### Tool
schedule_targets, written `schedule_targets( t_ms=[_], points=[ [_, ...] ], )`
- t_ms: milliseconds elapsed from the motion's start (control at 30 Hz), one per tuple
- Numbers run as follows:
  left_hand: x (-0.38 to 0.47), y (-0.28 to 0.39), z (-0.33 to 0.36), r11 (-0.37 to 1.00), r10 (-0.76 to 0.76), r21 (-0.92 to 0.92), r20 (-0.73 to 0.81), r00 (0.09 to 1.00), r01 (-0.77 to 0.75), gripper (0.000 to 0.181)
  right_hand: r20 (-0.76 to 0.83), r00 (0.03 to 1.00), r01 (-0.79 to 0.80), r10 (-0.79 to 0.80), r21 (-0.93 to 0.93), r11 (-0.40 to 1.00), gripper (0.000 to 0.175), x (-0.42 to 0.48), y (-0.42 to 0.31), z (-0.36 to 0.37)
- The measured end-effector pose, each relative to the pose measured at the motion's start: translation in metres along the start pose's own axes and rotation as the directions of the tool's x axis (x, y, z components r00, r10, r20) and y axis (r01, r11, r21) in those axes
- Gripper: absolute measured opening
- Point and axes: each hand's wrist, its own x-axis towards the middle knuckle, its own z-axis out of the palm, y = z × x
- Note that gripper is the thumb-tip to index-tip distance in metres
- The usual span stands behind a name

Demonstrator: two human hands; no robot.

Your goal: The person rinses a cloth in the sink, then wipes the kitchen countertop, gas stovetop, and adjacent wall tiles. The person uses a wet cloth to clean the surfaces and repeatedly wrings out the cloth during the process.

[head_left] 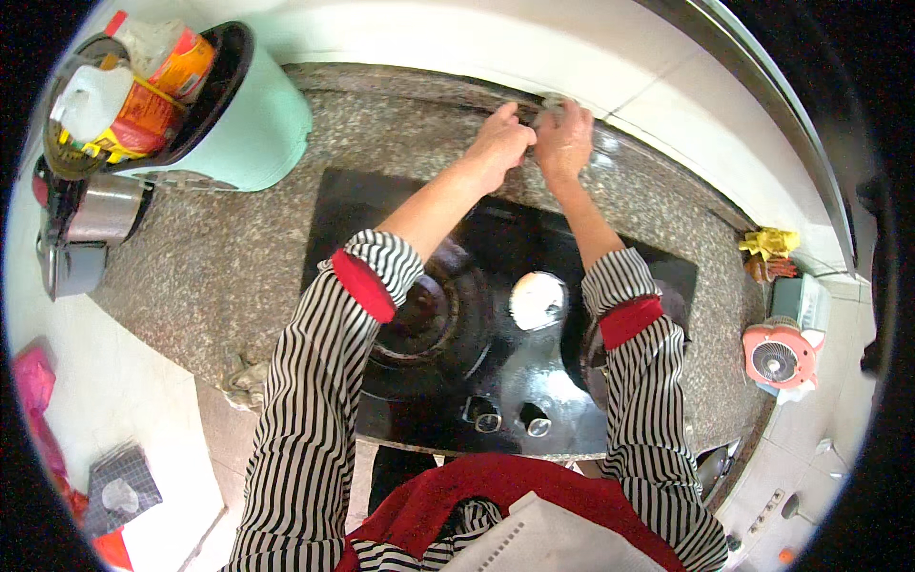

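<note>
Both arms reach across a black glass gas cooktop (515, 357) to the raised stone ledge (400, 86) at the foot of the tiled wall. My right hand (566, 143) presses a pale, crumpled cloth (554, 104) against this ledge. Close beside it on the left, my left hand (504, 143) has its fingers partly curled near the ledge; nothing shows in it. The cooktop has a round burner (418, 318) on the left and two control knobs near the front edge. My right forearm and sleeve partly cover its right side.
A mint-green bin (264, 136) with seasoning bags stands at the back left, beside metal pots (107, 207). A crumpled rag (246, 382) lies at the counter's front left edge. Right are a yellow cloth (770, 243) and a small pink fan (779, 357). A range hood edge hangs upper right.
</note>
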Motion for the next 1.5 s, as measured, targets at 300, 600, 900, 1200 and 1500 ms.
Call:
schedule_targets(
  t_ms=[300, 600, 900, 1200, 1500],
  points=[
    [-0.069, 0.037, -0.172, 0.970, 0.242, 0.099, -0.400, 0.884, -0.221, 0.070, 0.182, 0.729, 0.602, -0.660, 0.288, 0.745, 0.038, -0.054, -0.159, 0.082],
    [-0.039, 0.013, -0.240, 0.560, 0.569, 0.817, -0.262, 0.779, -0.135, 0.053, 0.616, 0.338, 0.847, -0.711, 0.131, 0.516, 0.046, -0.077, -0.186, 0.156],
    [-0.017, 0.013, -0.182, 0.281, 0.487, 0.959, -0.097, 0.868, -0.050, 0.051, 0.585, 0.430, 0.752, -0.688, 0.189, 0.631, 0.038, -0.047, -0.117, 0.104],
    [0.023, -0.048, 0.049, 0.234, 0.319, 0.962, 0.063, 0.946, -0.144, 0.064, 0.707, 0.432, 0.685, -0.559, 0.146, 0.714, 0.041, 0.026, 0.094, -0.036],
    [0.094, -0.164, 0.324, 0.238, 0.253, 0.808, 0.484, 0.838, -0.539, 0.073, 0.637, 0.686, 0.584, -0.350, -0.197, 0.787, 0.046, 0.082, 0.368, -0.213]
  ],
)
